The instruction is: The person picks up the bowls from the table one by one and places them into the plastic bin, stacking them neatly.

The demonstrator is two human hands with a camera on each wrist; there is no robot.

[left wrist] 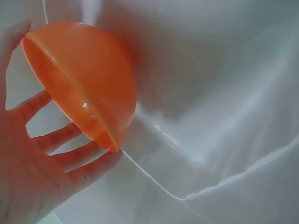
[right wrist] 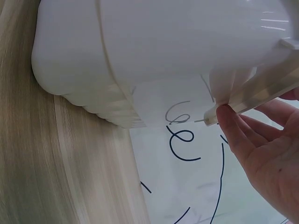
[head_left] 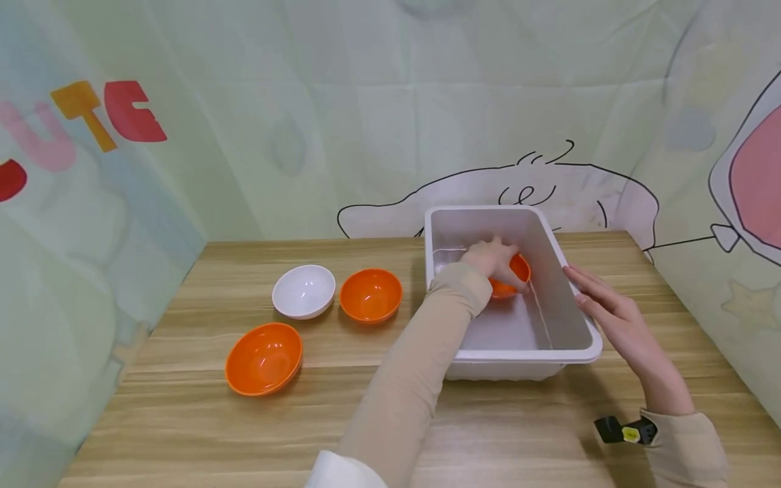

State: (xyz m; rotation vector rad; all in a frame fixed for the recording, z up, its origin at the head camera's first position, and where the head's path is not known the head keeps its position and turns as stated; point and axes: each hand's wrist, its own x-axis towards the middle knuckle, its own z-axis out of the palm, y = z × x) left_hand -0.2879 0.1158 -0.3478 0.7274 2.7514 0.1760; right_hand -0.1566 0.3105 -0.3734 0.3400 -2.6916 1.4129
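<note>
In the head view my left hand (head_left: pixel 491 261) reaches down into a pale grey plastic bin (head_left: pixel 439 220). It holds an orange bowl (left wrist: pixel 88 70) by the rim, thumb on one side and fingers spread along the other. That bowl is tipped on its side, its mouth facing my palm in the left wrist view. My right hand (head_left: pixel 616 318) rests against the bin's right rim from outside, fingers mostly straight. Seen from the right wrist, the fingertips (right wrist: pixel 225 113) touch the edge of that rim.
Left of the bin, a small orange bowl (head_left: pixel 371 295), a white bowl (head_left: pixel 304 291) and a larger orange bowl (head_left: pixel 264 359) stand upright on the wooden table (head_left: pixel 183 420). A printed curtain (head_left: pixel 317 122) hangs behind the table and along both sides.
</note>
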